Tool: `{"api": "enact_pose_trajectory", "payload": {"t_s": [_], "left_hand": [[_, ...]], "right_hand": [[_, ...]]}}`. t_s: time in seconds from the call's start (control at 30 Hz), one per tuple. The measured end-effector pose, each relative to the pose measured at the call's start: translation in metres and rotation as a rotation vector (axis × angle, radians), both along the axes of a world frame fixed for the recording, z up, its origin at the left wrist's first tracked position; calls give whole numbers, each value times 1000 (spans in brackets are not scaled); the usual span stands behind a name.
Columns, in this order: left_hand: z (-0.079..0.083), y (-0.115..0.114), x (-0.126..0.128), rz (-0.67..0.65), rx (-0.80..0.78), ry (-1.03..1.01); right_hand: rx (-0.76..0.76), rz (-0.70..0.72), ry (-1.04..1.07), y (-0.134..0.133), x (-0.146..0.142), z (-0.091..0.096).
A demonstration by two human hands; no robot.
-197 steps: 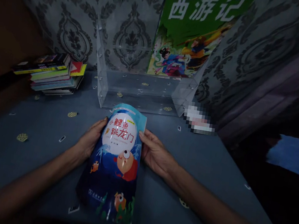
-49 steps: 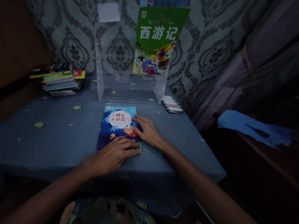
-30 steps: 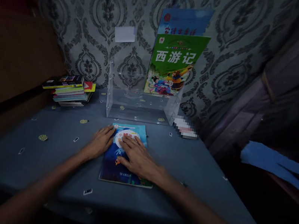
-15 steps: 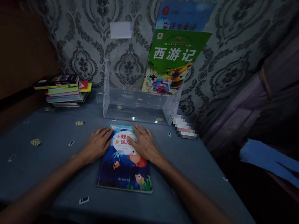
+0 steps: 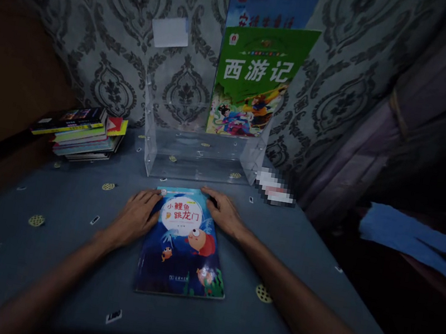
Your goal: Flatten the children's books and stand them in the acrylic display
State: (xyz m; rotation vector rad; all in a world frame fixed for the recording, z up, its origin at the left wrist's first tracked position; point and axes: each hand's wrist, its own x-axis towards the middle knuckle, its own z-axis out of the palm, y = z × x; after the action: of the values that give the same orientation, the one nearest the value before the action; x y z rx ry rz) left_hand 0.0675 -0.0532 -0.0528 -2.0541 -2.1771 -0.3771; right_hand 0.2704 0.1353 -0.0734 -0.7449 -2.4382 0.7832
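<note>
A blue children's picture book [image 5: 178,261] with cartoon fish and a white circle on its cover lies closed and flat on the table. My left hand [image 5: 137,215] rests against its upper left edge, fingers stretched forward and the thumb near the cover. On the opposite side, my right hand [image 5: 224,212] touches the upper right edge, its index finger reaching over the top corner and the thumb apart from it. Behind the book stands a clear acrylic book rack [image 5: 188,170]. A green book [image 5: 257,82] stands upright in it, in front of a taller blue book [image 5: 275,0].
A stack of books [image 5: 80,133] lies at the back left. A blurred-out white item [image 5: 274,186] is right of the rack. The table [image 5: 65,255] has a grey-blue patterned cover. A white card [image 5: 170,33] shows at the rack's upper left. Purple curtain [image 5: 364,127] hangs at right.
My right hand has slid off the cover to the book's right edge, uncovering the title. The view has shifted slightly, and the book appears a little nearer.
</note>
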Motion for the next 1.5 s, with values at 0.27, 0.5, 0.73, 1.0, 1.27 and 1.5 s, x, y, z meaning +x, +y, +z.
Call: {"api": "enact_pose_trajectory", "payload": {"t_s": [0.27, 0.5, 0.73, 1.0, 1.27, 1.5], "left_hand": [[21, 30, 8, -123, -119, 67], [28, 59, 12, -130, -174, 84], [24, 63, 14, -124, -158, 58], [22, 68, 25, -130, -161, 113], [24, 84, 46, -160, -151, 150], [30, 84, 55, -150, -188, 210]], "right_hand": [[-89, 45, 97, 7, 1, -4], [-189, 52, 142, 12, 2, -2], [-244, 12, 186, 14, 3, 1], [-153, -60, 187, 13, 2, 0], [-181, -48, 147, 13, 3, 3], [-128, -48, 142, 14, 2, 4]]}}
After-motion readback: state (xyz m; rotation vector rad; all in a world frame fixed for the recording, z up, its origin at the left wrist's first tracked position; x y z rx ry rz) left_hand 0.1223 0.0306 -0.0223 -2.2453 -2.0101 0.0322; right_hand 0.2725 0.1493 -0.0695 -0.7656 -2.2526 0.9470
